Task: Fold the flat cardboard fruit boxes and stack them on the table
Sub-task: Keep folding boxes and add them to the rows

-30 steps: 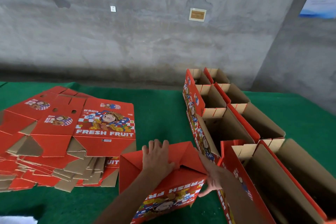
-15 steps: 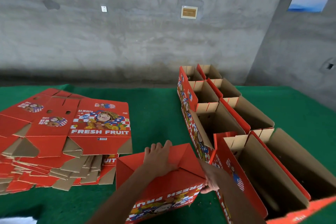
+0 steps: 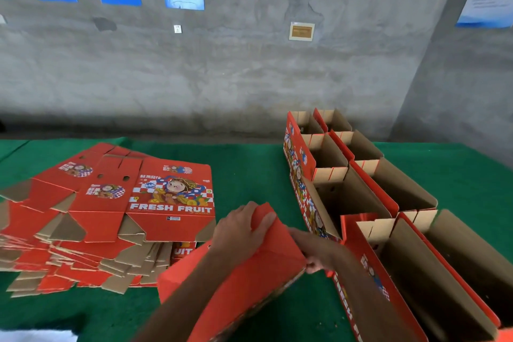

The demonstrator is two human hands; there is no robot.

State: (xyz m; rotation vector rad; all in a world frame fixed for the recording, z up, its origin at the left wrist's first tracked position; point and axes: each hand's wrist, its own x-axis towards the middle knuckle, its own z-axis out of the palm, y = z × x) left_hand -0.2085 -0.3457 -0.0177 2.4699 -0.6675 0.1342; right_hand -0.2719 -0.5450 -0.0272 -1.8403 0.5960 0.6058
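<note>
On the green worktop [image 3: 249, 172], a sprawling pile of flat boxes [image 3: 111, 219] fills the left of the frame, and two rows of folded boxes [image 3: 361, 189] stand open-topped at the right. Between them, at lower centre, lies the red box [image 3: 249, 280] being folded. The left hand [image 3: 238, 233] presses its top flap with straight fingers; the right hand [image 3: 316, 253] grips its right edge, fingers curled.

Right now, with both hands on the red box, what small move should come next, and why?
Probably press the bottom flap flat: the left hand lies on it with fingers over its raised tip, and the right hand steadies the box at its side, so the bottom looks not yet closed.
</note>
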